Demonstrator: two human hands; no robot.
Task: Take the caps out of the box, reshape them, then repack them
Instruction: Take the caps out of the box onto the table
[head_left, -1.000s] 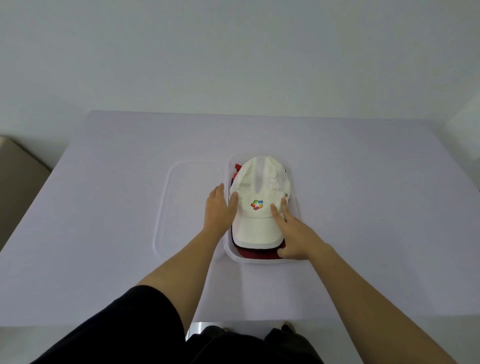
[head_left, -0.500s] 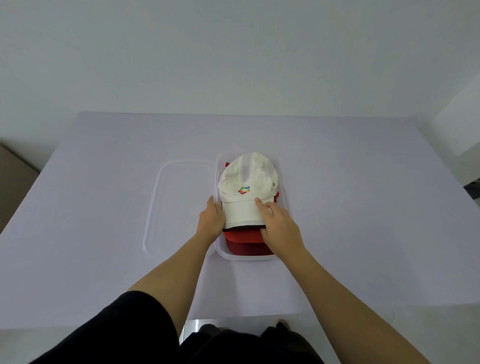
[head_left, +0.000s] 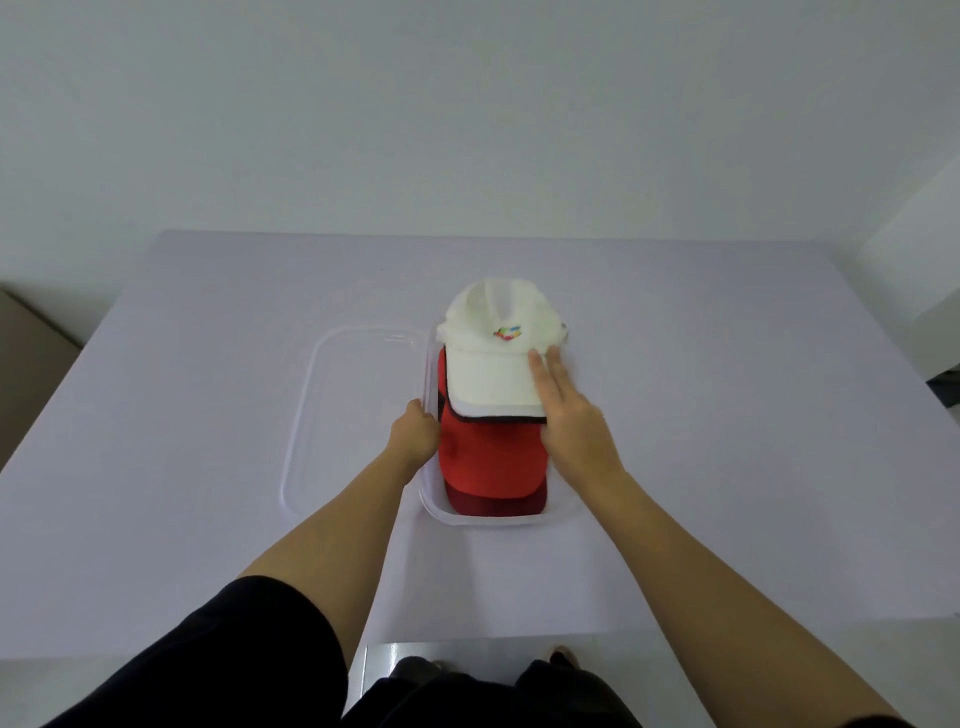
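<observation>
A white cap (head_left: 493, 374) with a small multicoloured logo is raised at the far end of a clear plastic box (head_left: 467, 522). My right hand (head_left: 571, 421) holds the right side of its brim, fingers flat on top. Under it in the box lies a red cap (head_left: 488, 457), with a darker red cap (head_left: 493, 503) showing below that one's brim. My left hand (head_left: 413, 436) grips the box's left wall. The rest of the stack is hidden.
The box's clear lid (head_left: 353, 405) lies flat on the pale lilac table (head_left: 727, 415), touching the box's left side. A white wall stands behind the table. My dark-clothed lap is at the near edge.
The white cap has moved up and away from me, uncovering the red cap below. My left hand has shifted from the cap's side to the box's left wall.
</observation>
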